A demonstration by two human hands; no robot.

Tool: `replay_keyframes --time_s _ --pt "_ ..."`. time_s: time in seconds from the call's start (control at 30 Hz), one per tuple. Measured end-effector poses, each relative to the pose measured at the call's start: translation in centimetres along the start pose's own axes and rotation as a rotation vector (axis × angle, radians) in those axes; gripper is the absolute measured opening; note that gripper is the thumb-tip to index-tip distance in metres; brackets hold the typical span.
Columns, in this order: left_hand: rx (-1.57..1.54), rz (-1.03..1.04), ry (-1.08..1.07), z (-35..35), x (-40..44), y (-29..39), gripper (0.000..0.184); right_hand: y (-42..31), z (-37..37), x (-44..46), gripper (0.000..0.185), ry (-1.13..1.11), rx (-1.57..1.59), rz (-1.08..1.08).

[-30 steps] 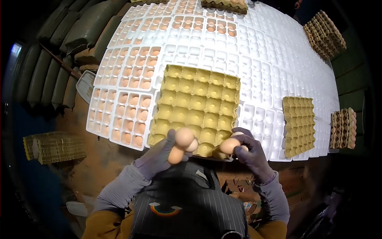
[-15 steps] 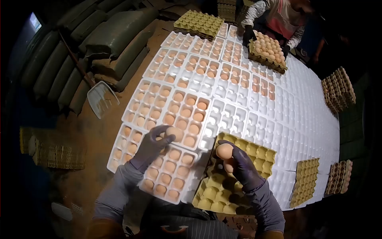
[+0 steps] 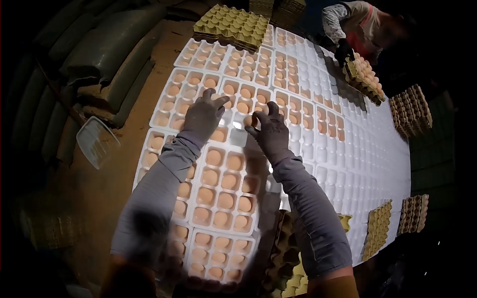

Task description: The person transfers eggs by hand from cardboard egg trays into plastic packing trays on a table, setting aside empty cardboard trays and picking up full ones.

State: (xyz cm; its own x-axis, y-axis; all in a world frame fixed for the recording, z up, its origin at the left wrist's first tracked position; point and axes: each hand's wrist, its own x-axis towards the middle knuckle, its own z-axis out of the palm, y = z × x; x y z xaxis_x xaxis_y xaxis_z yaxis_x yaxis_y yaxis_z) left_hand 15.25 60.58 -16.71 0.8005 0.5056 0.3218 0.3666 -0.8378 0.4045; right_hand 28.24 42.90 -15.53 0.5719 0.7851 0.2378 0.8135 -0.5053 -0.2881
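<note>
Many white trays [image 3: 258, 198] with square cells cover the table, those on the left filled with brown eggs [image 3: 226, 200]. My left hand [image 3: 202, 115], gloved, reaches over a partly filled tray, its thumb and fingers curled by an egg [image 3: 222, 102] in the upper cells. My right hand [image 3: 271, 130], also gloved, is just to its right, with thumb and fingertips around a brown egg [image 3: 250, 121] above the same tray. Between the hands, a few cells hold no egg. Whether the left fingers grip the egg beside them cannot be made out.
A stack of yellow-green egg cartons [image 3: 231, 25] stands at the far edge. Another person [image 3: 365, 25] holds a loaded carton [image 3: 364, 77] at the far right. More cartons [image 3: 377, 229] lie at right; a white scoop [image 3: 97, 141] and sacks [image 3: 107, 42] are left.
Both hands have moved forward, from above the nearer trays and the yellow carton to a tray farther away. The other person's loaded carton has shifted right and is tilted.
</note>
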Motion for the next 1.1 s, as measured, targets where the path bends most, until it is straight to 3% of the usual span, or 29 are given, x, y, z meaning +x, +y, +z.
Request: replay_keyframes --time_s 0.07,0.13,0.2,0.27,0.33,0.4,0.47,0.53,0.63,0.7,0.8,0.87,0.93,1.0,1.03,1.1 --pt "-0.051 -0.017 -0.205 1.5 0.6 1.2 0.041 -0.1 2.5 1.7 0.033 -0.130 -0.024 0.004" --pt "0.029 0.021 -0.183 2.3 0.2 1.6 0.045 -0.1 3.1 1.6 0.031 -0.040 -0.005 -0.018" --pt "-0.053 -0.123 -0.116 2.5 -0.1 2.4 0.046 0.4 3.1 1.2 0.033 -0.067 -0.020 0.109" --pt "-0.229 -0.116 -0.036 3.7 -0.9 3.3 0.046 1.0 3.0 0.3 0.031 -0.040 -0.051 0.092" --pt "-0.711 -0.127 0.139 4.9 -1.5 5.6 0.047 1.4 3.4 -0.4 0.029 0.163 0.095 0.074" --pt "-0.438 -0.039 0.165 7.4 -1.9 6.0 0.047 0.9 4.7 -1.6 0.030 0.252 0.364 0.101" --pt "-0.145 -0.030 0.181 9.4 -2.3 6.2 0.048 0.1 5.3 -3.1 0.037 0.180 0.371 0.091" --pt "-0.198 -0.012 0.189 9.8 -2.1 5.7 0.048 0.7 4.2 -3.7 0.044 0.150 0.429 0.079" --pt "-0.456 -0.062 0.173 7.6 -2.3 5.4 0.048 2.0 -2.2 -5.4 0.042 -0.018 0.970 0.210" --pt "-0.630 -0.075 0.149 5.2 -3.3 6.5 0.049 1.6 -9.2 -9.6 0.041 -0.038 1.072 0.231" --pt "-0.768 -0.070 -0.019 -1.5 -9.0 10.2 0.053 4.6 -18.7 -19.3 0.039 0.006 0.608 0.261" --pt "-0.988 -0.286 -0.205 -5.3 -15.3 13.9 0.056 7.9 -22.7 -27.4 0.042 0.144 0.435 0.415" --pt "-1.028 -0.375 -0.401 -6.5 -22.6 17.2 0.064 11.6 -24.1 -36.2 0.049 0.208 0.429 0.678" --pt "-0.692 -0.148 -0.576 -4.2 -30.7 19.4 0.077 13.5 -23.9 -43.8 0.058 0.090 0.538 0.837" --pt "-0.695 -0.189 -0.599 -4.0 -33.7 21.7 0.083 12.6 -23.9 -45.3 0.060 0.032 0.710 0.901" --pt "-0.741 -0.286 -0.578 -3.7 -36.4 27.3 0.092 13.1 -22.3 -49.0 0.061 -0.078 0.747 0.802"
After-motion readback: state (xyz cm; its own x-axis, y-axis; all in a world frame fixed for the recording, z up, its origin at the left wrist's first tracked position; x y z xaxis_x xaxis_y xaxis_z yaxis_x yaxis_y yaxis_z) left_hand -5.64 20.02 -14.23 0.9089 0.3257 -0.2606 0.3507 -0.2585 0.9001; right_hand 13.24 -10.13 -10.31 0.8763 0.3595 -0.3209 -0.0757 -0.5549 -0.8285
